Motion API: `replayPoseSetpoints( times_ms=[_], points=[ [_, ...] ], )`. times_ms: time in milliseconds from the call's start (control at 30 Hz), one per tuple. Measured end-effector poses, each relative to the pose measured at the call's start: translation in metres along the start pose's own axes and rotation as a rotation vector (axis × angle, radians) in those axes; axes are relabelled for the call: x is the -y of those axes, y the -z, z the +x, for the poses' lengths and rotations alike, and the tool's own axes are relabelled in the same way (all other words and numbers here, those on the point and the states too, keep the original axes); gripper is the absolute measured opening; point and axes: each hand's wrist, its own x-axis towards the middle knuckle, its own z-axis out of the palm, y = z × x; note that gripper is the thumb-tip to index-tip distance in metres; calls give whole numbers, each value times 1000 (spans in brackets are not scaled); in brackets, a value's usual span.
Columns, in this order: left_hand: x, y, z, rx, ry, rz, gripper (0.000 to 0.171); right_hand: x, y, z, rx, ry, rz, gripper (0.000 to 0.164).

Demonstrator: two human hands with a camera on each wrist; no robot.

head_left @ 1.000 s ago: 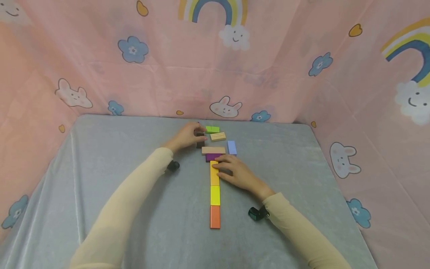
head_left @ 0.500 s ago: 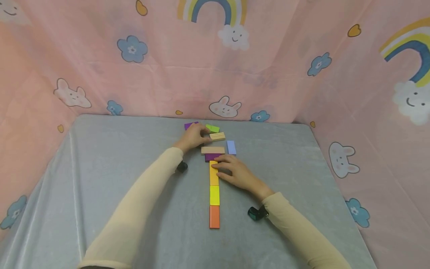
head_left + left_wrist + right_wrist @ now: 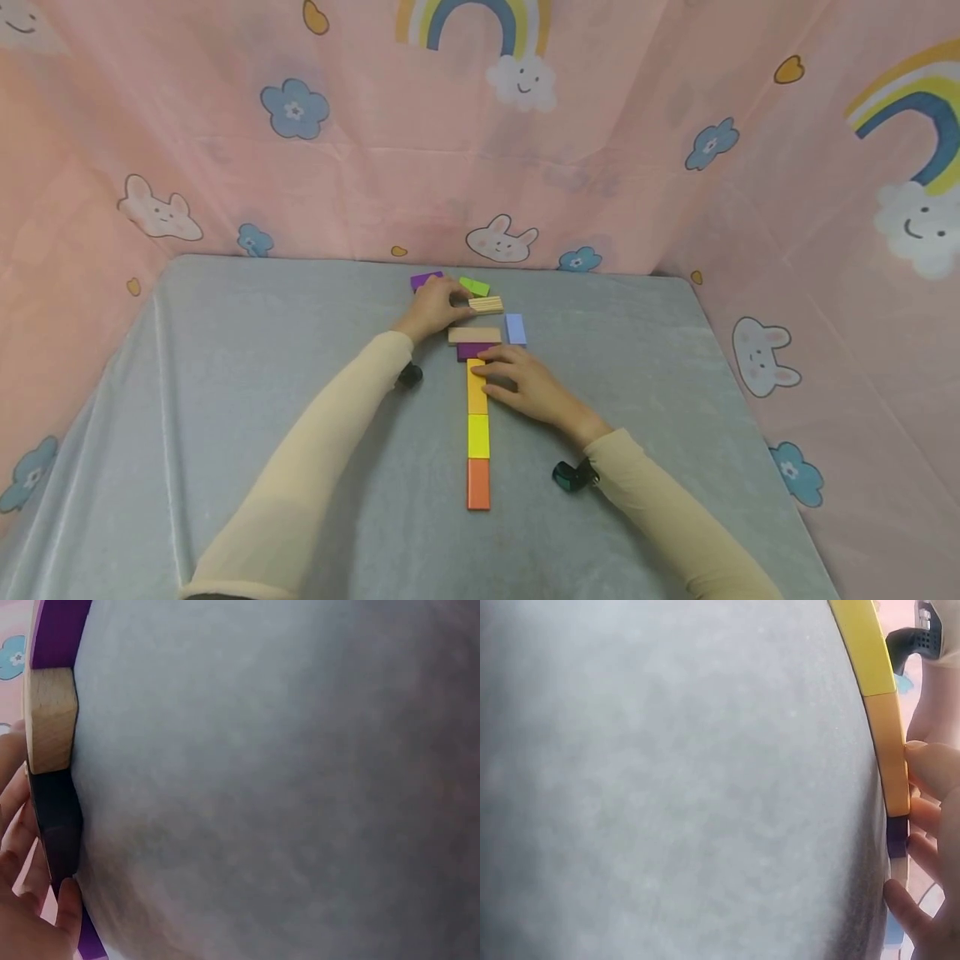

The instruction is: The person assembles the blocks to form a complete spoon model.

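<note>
In the head view, my left hand [image 3: 437, 304] is at the far part of the table, between the tan block [image 3: 475, 336] and a purple block [image 3: 423, 280] behind it. The left wrist view shows its thumb and fingers pinching a black block [image 3: 58, 817], which stands beside a wooden block [image 3: 51, 720]. From the head the black block is hidden by the hand. My right hand [image 3: 532, 387] lies with spread, relaxed fingers along the orange-yellow block [image 3: 889, 754] and the dark purple block [image 3: 897, 837], fingertips touching them.
A yellow block [image 3: 478, 436] and an orange block [image 3: 478, 485] continue the row toward me. Beyond lie a striped wooden block [image 3: 486, 306], green blocks [image 3: 476, 286] and a light blue block [image 3: 515, 328]. A grey cloth [image 3: 637, 350] covers the table; a pink curtain [image 3: 360, 183] surrounds it.
My left hand has moved right, and the dark block formerly seen under it is now hidden. The far purple block has come into view. The green blocks have shifted slightly. My right hand stays put.
</note>
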Motion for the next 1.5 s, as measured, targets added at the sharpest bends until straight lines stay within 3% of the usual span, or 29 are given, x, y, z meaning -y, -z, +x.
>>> replayPoseSetpoints(
  times_ms=[433,867,1300,1500],
  points=[
    [10,4,1,-5,-82,-52,33,1,0,-1,0,-8,7,34],
    [12,13,-13,-5,-190,-54,28,0,-1,-1,-10,-15,7,34],
    [19,12,-19,17,-201,-48,26,0,-2,1,-3,-22,7,34],
    [19,11,-20,32,-164,-70,29,0,-1,1,-6,-23,12,35]
  ],
)
